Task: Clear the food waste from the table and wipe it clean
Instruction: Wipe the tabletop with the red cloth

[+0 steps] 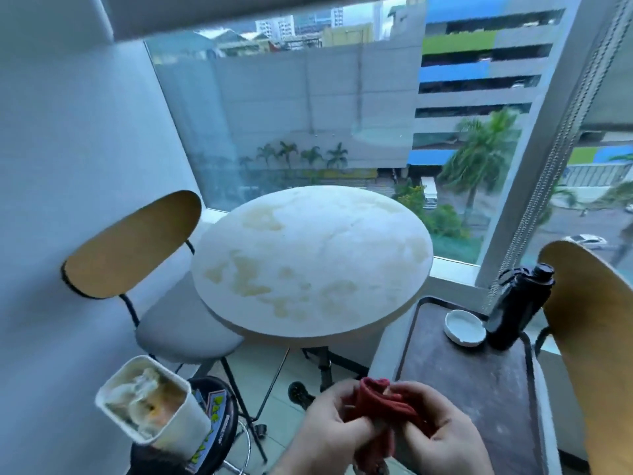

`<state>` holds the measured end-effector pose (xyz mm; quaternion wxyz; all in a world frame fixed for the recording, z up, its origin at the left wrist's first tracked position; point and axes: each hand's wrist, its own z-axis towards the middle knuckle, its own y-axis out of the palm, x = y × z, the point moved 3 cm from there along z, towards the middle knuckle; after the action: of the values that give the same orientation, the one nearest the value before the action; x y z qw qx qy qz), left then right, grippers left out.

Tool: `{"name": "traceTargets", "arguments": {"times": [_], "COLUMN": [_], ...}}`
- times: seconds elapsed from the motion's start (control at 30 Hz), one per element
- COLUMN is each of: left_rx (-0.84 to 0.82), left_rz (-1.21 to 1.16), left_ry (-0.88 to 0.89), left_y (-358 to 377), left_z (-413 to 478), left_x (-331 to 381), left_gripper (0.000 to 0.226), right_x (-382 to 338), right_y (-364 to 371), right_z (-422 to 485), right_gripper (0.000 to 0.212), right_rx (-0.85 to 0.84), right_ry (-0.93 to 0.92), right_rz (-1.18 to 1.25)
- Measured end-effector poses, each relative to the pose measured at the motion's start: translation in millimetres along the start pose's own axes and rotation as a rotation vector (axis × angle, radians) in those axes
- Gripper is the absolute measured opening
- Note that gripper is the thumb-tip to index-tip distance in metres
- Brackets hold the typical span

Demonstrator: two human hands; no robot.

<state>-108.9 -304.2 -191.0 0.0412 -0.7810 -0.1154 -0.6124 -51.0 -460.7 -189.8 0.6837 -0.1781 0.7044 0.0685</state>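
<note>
A round white table [311, 258] with yellowish stains stands by the window; nothing lies on its top. Below its front edge, both my hands hold a bunched red cloth [371, 402]. My left hand [329, 430] grips the cloth's left side and my right hand [442, 430] grips its right side. At the lower left a white bin [154, 402] holds crumpled paper and food waste. It rests tilted on a black round stool [219, 419].
A wooden-backed chair [133, 245] with a grey seat stands left of the table. On the right, a dark tray [469, 378] carries a white ashtray [464, 328] and a black bottle [517, 303]. Another wooden chair back [596, 337] rises at the far right.
</note>
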Motion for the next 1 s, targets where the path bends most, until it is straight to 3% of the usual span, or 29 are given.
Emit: {"name": "traceTargets", "arguments": {"times": [0.27, 0.47, 0.67, 1.0], "left_rx": [0.171, 0.237, 0.128, -0.001], "left_rz": [-0.234, -0.188, -0.241, -0.107], "left_ry": [0.184, 0.323, 0.345, 0.231], "left_y": [-86, -167, -233, -258], "left_z": [-35, -28, -3, 29], "left_x": [69, 110, 137, 158], "left_gripper": [0.026, 0.045, 0.045, 0.037], "right_x": [-82, -117, -149, -160], "right_y": [70, 137, 182, 193], "right_z": [22, 38, 60, 84], "right_gripper": [0.032, 0.029, 0.007, 0.019], "right_rx": [-0.150, -0.086, 0.049, 0.191], "right_ry": [-0.236, -0.284, -0.353, -0.214], "right_rz": [-0.092, 0.068, 0.169, 0.223]}}
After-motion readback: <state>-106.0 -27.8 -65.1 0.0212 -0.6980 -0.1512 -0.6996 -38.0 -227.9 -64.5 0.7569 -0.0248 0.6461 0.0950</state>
